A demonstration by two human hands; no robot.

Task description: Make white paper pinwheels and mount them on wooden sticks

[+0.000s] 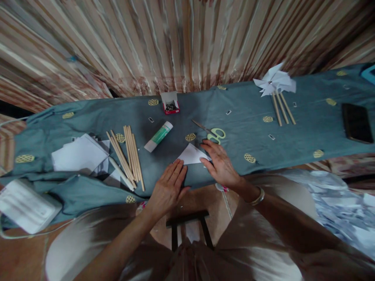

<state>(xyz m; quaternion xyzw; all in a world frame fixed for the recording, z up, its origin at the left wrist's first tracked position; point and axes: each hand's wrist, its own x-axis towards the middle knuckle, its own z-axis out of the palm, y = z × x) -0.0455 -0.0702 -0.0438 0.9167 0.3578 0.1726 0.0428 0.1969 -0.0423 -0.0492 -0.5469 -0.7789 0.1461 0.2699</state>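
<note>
A white sheet of paper folded into a triangle [191, 154] lies on the cloth near the front edge, its peak pointing away from me. My left hand [169, 185] rests flat on its left corner, fingers stretched out. Over the right corner is my right hand [219, 164], with fingers apart and the thumb on the paper. Just beyond the right fingertips are scissors [216, 134] with light green handles. A green and white glue stick [159, 136] lies to the left of the triangle.
Left of the glue lie several wooden sticks [133, 156] and a stack of white paper [80, 154]. Behind stands an open red box [171, 107] of small metal pins. Paper pinwheels [275, 82] on sticks and a dark phone [356, 123] are at right; a white device [29, 205] sits front left.
</note>
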